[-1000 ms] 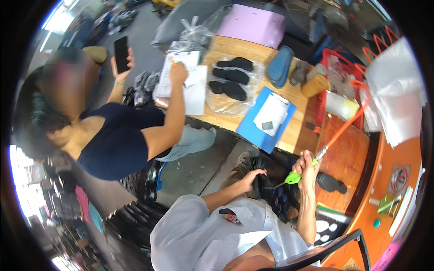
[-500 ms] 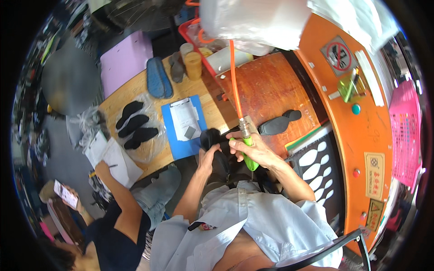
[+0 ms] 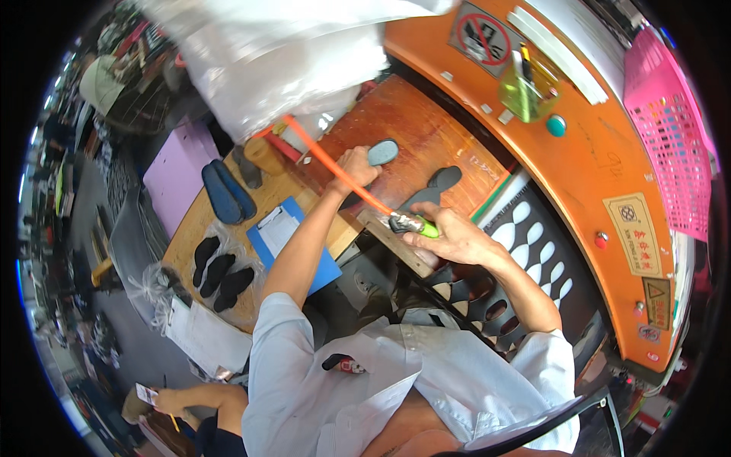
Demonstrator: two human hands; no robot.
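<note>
My left hand (image 3: 355, 170) reaches out over the orange-brown board (image 3: 415, 114), its fingers closed round a dark shoe sole. The sole's grey-blue rounded end (image 3: 383, 152) shows beyond the fingers; most of the rest is under the hand. Another dark sole (image 3: 435, 192) lies on the board to the right. My right hand (image 3: 457, 234) is closed on a green air blow gun (image 3: 429, 228), held near the board's front edge. An orange hose (image 3: 335, 169) runs from its metal fitting up across my left wrist.
Dark cut pieces (image 3: 221, 274) lie on plastic on the wooden table, beside a blue clipboard (image 3: 331, 270) and blue soles (image 3: 227, 190). White plastic sheeting (image 3: 282, 68) hangs overhead. An orange machine panel (image 3: 563, 175) curves along the right. Another person's arm (image 3: 202, 397) is at lower left.
My left hand has moved away from my lap, forward onto the board with the sole. The air gun has turned and shifted slightly up and right. The whole view has swung rightward.
</note>
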